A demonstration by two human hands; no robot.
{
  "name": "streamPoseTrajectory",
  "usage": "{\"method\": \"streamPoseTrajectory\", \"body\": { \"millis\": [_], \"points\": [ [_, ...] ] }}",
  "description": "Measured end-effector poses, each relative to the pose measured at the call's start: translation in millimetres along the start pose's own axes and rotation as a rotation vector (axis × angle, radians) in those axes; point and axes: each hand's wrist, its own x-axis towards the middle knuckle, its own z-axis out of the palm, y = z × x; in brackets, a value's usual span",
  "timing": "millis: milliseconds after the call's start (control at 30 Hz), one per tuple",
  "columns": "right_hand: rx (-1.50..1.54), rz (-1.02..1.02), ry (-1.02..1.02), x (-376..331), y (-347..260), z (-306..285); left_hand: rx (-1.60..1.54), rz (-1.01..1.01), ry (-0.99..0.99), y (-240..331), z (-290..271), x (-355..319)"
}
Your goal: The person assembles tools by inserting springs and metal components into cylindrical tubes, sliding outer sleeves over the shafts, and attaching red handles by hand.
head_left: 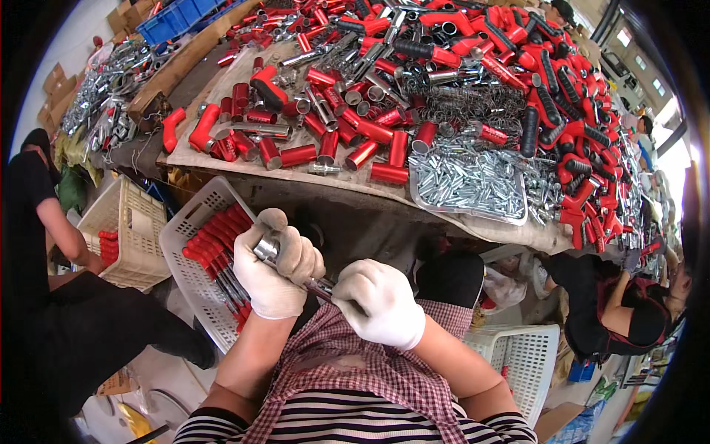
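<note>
White work gloves cover both my hands in front of my checked apron. My left hand is wrapped round a shiny metal cylinder, whose round end shows between thumb and fingers. A dark metal rod spans the gap between my hands. My right hand is closed round its other end, which the fingers hide. I cannot tell whether cylinder and rod are one piece. Left of my left hand, a white plastic crate holds several red-handled tools with dark metal shafts.
The table ahead bears heaped red tubes, red-and-black handles, springs and a clear tray of small metal pins. Another crate stands right of my lap. People work at far left and far right.
</note>
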Motion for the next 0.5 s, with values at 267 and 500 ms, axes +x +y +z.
{"method": "streamPoseTrajectory", "body": {
  "millis": [267, 500],
  "points": [
    [-0.458, 0.299, -0.191, 4.4, -32.7, 11.8, 0.262, 0.089, 0.1, -19.9, 8.2, -7.3],
    [0.14, 0.373, -0.143, -19.0, 14.4, -0.2, 0.125, 0.01, 0.072, -15.1, 11.9, -10.1]
  ]
}}
